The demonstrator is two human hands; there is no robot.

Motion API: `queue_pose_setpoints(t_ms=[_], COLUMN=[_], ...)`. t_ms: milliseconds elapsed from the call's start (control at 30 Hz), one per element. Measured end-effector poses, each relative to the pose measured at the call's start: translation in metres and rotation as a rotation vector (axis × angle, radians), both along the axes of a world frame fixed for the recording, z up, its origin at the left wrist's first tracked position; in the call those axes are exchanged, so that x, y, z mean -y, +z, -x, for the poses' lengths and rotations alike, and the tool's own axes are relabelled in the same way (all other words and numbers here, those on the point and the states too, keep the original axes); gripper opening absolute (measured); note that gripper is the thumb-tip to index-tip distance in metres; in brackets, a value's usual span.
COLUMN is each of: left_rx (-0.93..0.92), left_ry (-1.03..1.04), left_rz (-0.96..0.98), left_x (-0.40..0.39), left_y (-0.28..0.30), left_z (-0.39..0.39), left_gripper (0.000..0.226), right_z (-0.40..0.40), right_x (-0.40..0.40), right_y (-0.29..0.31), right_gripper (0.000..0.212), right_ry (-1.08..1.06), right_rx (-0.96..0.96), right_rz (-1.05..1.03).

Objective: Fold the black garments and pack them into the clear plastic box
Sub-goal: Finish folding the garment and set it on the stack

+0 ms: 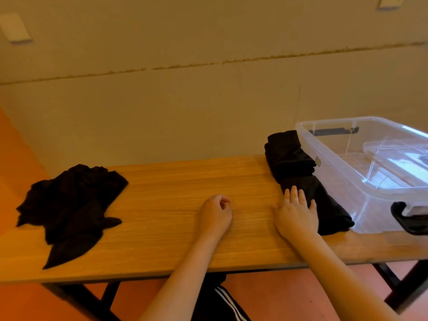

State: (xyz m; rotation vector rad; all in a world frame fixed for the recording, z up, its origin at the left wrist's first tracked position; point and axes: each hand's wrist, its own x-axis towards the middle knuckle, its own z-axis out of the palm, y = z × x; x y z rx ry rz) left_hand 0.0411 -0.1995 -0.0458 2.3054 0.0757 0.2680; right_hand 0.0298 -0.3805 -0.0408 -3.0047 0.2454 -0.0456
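A folded black garment (pixel 298 167) lies lengthwise on the wooden table (pixel 176 181), pressed against the left wall of the clear plastic box (pixel 379 188). My right hand (pixel 297 212) lies flat with straight fingers on the near end of that folded garment. My left hand (pixel 216 212) rests on the bare wood at the middle, fingers curled into a loose fist with nothing in it. A crumpled black garment (pixel 69 209) lies in a heap at the left end of the table. The box holds no garment.
The box has black clip handles (pixel 407 218) at its near and far ends and stands at the table's right end. A wall runs close behind the table. Black table legs and a red floor show below the front edge.
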Motion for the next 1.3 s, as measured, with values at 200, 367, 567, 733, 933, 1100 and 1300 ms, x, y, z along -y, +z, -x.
queue_pose_setpoints(t_ms=[200,367,567,733,933,1100,1300], left_rx=[0.019,0.146,0.171,-0.199,-0.302,-0.153,-0.067], left_ry=[0.030,0.030,0.311,0.436,0.313,0.349,0.248], left_rz=[0.037,-0.121,-0.551,-0.561,-0.567,-0.495,-0.472], left_x=[0.003,-0.052,-0.198,-0.264,-0.253,-0.229,-0.166], left_y=[0.007,0.014,0.016,0.010,-0.001,0.000,0.011], left_z=[0.002,0.026,0.062,0.067,0.059,0.064,0.061], left_gripper=[0.021,0.037,0.063,0.069,0.062,0.043,0.031], right_z=[-0.003,-0.011,-0.043,-0.051,-0.050,-0.046,-0.037], right_x=[-0.040,-0.111,-0.172,-0.180,-0.182,-0.177,-0.166], right_y=[0.010,-0.003,-0.011,-0.014,-0.015,-0.010,0.000], right_gripper=[0.062,0.080,0.111,0.102,0.089,0.085,0.045], right_ry=[0.214,0.434,0.729,0.764,0.719,0.717,0.702], right_rx=[0.167,0.061,-0.082,-0.052,-0.046,-0.054,-0.012], right_rz=[-0.064,-0.159,-0.083,-0.095,-0.151,-0.273,-0.658])
